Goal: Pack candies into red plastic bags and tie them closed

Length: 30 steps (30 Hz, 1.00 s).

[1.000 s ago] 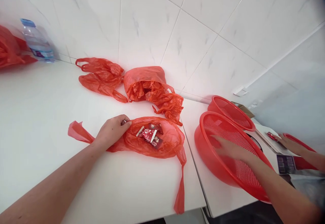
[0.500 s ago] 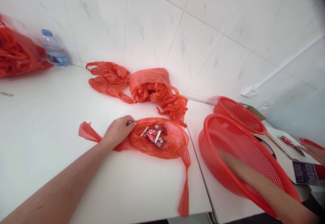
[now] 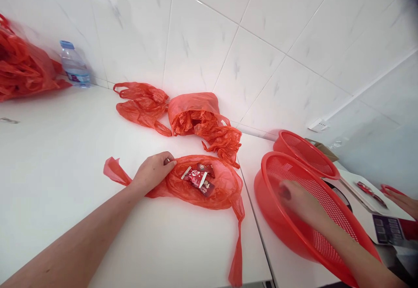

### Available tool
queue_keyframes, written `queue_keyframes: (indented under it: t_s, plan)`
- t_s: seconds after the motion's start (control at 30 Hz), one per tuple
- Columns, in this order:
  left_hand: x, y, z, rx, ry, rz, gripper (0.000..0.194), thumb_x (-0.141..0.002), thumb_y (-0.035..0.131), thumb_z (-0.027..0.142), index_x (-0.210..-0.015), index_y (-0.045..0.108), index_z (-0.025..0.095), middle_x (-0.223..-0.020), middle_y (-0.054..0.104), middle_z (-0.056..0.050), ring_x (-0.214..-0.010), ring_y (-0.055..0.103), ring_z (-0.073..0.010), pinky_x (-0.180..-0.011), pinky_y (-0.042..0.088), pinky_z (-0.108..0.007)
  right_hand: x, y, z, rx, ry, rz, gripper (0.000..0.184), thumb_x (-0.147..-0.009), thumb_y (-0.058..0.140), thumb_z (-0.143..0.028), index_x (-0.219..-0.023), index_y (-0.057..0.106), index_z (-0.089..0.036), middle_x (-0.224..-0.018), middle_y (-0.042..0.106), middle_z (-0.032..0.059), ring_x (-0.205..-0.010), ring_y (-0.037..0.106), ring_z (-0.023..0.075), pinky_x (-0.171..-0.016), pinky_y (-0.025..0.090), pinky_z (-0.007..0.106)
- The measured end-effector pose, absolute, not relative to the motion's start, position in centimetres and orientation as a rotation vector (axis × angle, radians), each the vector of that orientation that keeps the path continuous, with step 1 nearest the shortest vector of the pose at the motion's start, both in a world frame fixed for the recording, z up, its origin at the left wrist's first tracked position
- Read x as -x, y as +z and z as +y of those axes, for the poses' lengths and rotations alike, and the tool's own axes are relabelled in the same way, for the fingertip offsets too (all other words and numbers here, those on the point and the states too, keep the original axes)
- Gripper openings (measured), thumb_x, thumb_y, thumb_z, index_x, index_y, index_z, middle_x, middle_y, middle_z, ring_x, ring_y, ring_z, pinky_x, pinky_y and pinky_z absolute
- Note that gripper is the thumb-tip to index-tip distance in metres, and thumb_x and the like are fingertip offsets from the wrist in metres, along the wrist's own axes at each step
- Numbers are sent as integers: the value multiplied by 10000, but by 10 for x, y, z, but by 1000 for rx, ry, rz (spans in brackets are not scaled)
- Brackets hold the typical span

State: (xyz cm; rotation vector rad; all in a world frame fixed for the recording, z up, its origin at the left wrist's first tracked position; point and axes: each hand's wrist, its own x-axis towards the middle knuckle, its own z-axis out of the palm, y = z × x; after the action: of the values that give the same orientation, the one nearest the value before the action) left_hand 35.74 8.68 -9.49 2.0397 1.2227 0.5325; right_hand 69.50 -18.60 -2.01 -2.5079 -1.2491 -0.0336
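Observation:
My left hand (image 3: 155, 169) pinches the near-left rim of a red plastic bag (image 3: 225, 190) that lies open on the white table. Inside the bag are several small wrapped sweets (image 3: 197, 178) in red and dark red, with white ends. My right hand (image 3: 295, 198) is inside the large red mesh basket (image 3: 272, 211), near its left wall and above the bottom. Its fingers are curled closed; a dark patch shows at the fingertips, too blurred to name. The bag's tied handles trail to the left and toward the front edge.
Behind lie crumpled red bags (image 3: 142, 107), with a fuller bag (image 3: 194, 103) against the tiled wall. A water bottle (image 3: 75, 68) stands at the back left. Rightward are a second red basket (image 3: 303, 148), a scale (image 3: 388, 229) with a red packet (image 3: 370, 192), and another person's hand (image 3: 403, 203).
My right hand has risen from low in the basket, so its curled fingers now show. My left hand still holds the bag's rim. The view has shifted slightly.

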Motion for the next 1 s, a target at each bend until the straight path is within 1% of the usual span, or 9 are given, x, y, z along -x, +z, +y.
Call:
queue_keyframes:
  t_s: [0.13, 0.23, 0.37, 0.47, 0.53, 0.63, 0.77, 0.9, 1.0]
  plan:
    - [-358, -96, 87, -2040, 534, 1223, 221, -796, 453, 435, -785, 588, 260, -722, 633, 32, -650, 581, -164, -547, 379, -261, -657, 20, -164, 2290, -237, -1254, 214, -730, 565, -295, -939, 549, -254, -943, 598, 37, -796, 592, 207, -670, 507, 342]
    - [-357, -96, 87, -2042, 537, 1219, 217, -796, 450, 428, -787, 586, 259, -722, 634, 31, -651, 582, -163, -552, 382, -261, -609, 32, -145, 2065, -298, -1445, 218, -730, 574, -236, -944, 534, -254, -942, 576, 35, -806, 580, 194, -752, 495, 350]
    - [-357, -96, 88, -2046, 545, 1225, 228, -793, 454, 441, -780, 584, 255, -720, 636, 27, -647, 580, -165, -550, 377, -263, -562, 19, -112, 1855, -96, -1635, 236, -726, 531, -130, -928, 513, -250, -919, 549, 21, -778, 569, 160, -774, 492, 335]
    - [-357, -97, 88, -2038, 563, 1201, 224, -794, 451, 430, -784, 586, 251, -737, 645, 21, -653, 584, -167, -553, 378, -263, -553, 3, -92, 1873, 99, -1728, 381, -727, 538, -137, -1082, 515, -274, -1096, 531, 39, -975, 558, 190, -868, 475, 369]
    - [-356, -98, 88, -2027, 568, 1185, 221, -793, 450, 418, -793, 591, 247, -741, 646, 15, -655, 586, -168, -559, 380, -265, -556, -5, -88, 1932, 140, -1710, 478, -739, 565, -193, -1197, 484, -302, -1258, 471, 41, -1161, 474, 218, -976, 416, 412]
    - [-356, -98, 88, -2033, 582, 1168, 224, -789, 454, 416, -794, 597, 243, -739, 646, 8, -662, 587, -174, -568, 380, -271, -565, -19, -99, 1992, 127, -1517, 463, -772, 564, -282, -1229, 493, -307, -1340, 432, 35, -1264, 390, 224, -1063, 325, 430]
    - [-357, -98, 89, -2038, 602, 1158, 227, -784, 459, 418, -792, 601, 242, -736, 649, 6, -670, 589, -183, -577, 377, -278, -576, -56, -132, 2037, 224, -1177, 508, -770, 585, -379, -1258, 487, -272, -1373, 432, 52, -1296, 367, 245, -1076, 304, 425]
    - [-357, -98, 88, -1999, 593, 1165, 239, -786, 459, 427, -792, 608, 241, -728, 651, 7, -644, 586, -176, -557, 375, -272, -579, -96, -161, 2141, 411, -807, 711, -756, 593, -505, -1366, 370, -215, -1419, 383, 118, -1244, 433, 291, -983, 403, 409]
    - [-356, -96, 85, -1976, 622, 1170, 252, -803, 447, 442, -776, 601, 245, -696, 635, 22, -617, 570, -165, -549, 378, -263, -577, -105, -166, 2162, 429, -689, 777, -772, 557, -557, -1403, 318, -171, -1348, 456, 161, -1167, 500, 310, -926, 433, 418]
